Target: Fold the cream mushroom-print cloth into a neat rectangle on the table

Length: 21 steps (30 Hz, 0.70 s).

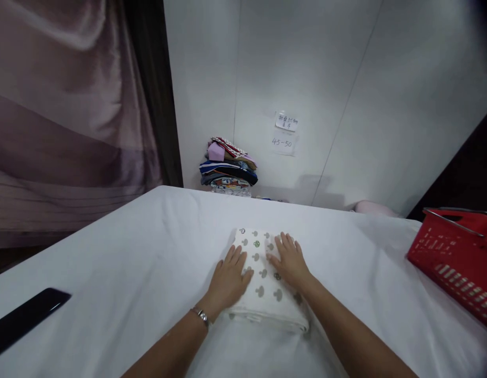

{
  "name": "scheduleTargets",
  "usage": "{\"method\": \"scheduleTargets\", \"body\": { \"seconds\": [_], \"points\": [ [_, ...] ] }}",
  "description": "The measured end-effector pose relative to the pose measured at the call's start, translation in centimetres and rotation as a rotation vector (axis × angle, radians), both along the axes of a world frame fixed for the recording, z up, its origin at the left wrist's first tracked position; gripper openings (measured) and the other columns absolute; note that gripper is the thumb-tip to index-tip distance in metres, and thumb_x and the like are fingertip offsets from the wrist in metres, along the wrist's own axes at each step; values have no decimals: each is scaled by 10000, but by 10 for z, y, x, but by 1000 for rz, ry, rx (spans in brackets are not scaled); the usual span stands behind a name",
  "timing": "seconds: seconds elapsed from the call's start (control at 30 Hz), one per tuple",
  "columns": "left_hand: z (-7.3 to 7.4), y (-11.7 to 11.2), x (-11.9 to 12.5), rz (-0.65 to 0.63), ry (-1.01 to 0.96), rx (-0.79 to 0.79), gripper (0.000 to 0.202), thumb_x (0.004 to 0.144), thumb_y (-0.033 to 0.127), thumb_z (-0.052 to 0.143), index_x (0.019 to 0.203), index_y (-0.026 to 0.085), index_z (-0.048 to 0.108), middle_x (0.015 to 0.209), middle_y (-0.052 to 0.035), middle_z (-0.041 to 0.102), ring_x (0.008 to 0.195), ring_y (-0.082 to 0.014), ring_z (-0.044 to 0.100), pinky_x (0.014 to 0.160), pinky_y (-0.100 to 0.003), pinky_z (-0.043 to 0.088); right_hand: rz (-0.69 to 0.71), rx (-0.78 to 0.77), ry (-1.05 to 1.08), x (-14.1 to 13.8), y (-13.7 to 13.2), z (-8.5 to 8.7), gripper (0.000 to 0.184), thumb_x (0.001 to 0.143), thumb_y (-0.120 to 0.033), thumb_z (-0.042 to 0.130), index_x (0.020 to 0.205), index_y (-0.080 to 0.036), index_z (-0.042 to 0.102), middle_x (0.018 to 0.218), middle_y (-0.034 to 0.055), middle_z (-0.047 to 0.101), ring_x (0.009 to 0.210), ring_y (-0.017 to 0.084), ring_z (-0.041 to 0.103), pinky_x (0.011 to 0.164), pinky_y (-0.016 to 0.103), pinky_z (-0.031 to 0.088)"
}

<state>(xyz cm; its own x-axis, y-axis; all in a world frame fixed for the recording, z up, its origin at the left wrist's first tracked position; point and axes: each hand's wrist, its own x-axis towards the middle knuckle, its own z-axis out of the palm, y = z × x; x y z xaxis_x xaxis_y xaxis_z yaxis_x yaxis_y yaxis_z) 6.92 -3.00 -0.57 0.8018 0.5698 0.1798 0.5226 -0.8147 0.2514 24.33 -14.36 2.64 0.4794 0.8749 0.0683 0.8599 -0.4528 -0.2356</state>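
Observation:
A folded white cloth printed with grey and green mushroom shapes lies flat on the white-covered table in front of me. My left hand rests on its left side, fingers stretched out and a metal-band watch on the wrist. On the cloth's right side lies my right hand, palm down with the fingers spread. Neither hand grips the fabric. Layered folds show along the cloth's near edge, and my palms hide parts of its two sides.
A red plastic basket with a metal handle stands at the right edge. A dark flat object lies at the left. Beyond the table's far edge rises a stack of folded fabrics by the wall, where paper notes hang.

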Motion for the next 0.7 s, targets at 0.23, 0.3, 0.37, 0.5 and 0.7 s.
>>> {"method": "scheduleTargets", "body": {
  "seconds": [0.23, 0.3, 0.37, 0.5, 0.7],
  "points": [
    [2, 1, -1, -8, -23, -44, 545, 900, 479, 306, 1371, 213, 367, 1480, -44, 263, 1379, -244, 144, 1038, -443, 307, -95, -21, 52, 27, 10, -34, 659, 889, -517, 282, 1427, -139, 241, 1514, 74, 125, 1388, 245, 25, 1072, 471, 140],
    [0, 1, -1, -14, -45, -55, 540, 902, 477, 306, 1366, 210, 374, 1479, -46, 265, 1379, -240, 146, 1038, -435, 304, -93, -3, 59, 28, 9, -38, 653, 885, -513, 296, 1426, -150, 249, 1512, 73, 137, 1388, 251, 33, 1068, 479, 153],
    [-1, 1, -2, -17, -80, -78, 526, 902, 474, 314, 1356, 219, 385, 1479, -41, 267, 1380, -236, 142, 1037, -424, 303, -84, 21, 72, 31, 9, -40, 660, 878, -510, 321, 1423, -144, 259, 1506, 85, 162, 1386, 264, 51, 1067, 480, 167],
    [-2, -1, -4, 94, -186, -174, 533, 896, 471, 335, 1361, 213, 358, 1496, -55, 219, 1376, -238, 158, 1045, -394, 286, -38, 112, 122, 49, 11, -43, 600, 864, -467, 382, 1356, -124, 400, 1475, 114, 257, 1377, 277, 119, 1085, 434, 186],
    [11, 5, -10, 277, -234, -394, 553, 887, 463, 322, 1343, 149, 334, 1271, -134, 525, 1126, -234, 515, 881, -327, 407, -46, 142, 236, 89, 27, -31, 520, 824, -388, 478, 1294, -167, 487, 1404, 88, 402, 1324, 258, 294, 1090, 404, 220]
  ]
}}
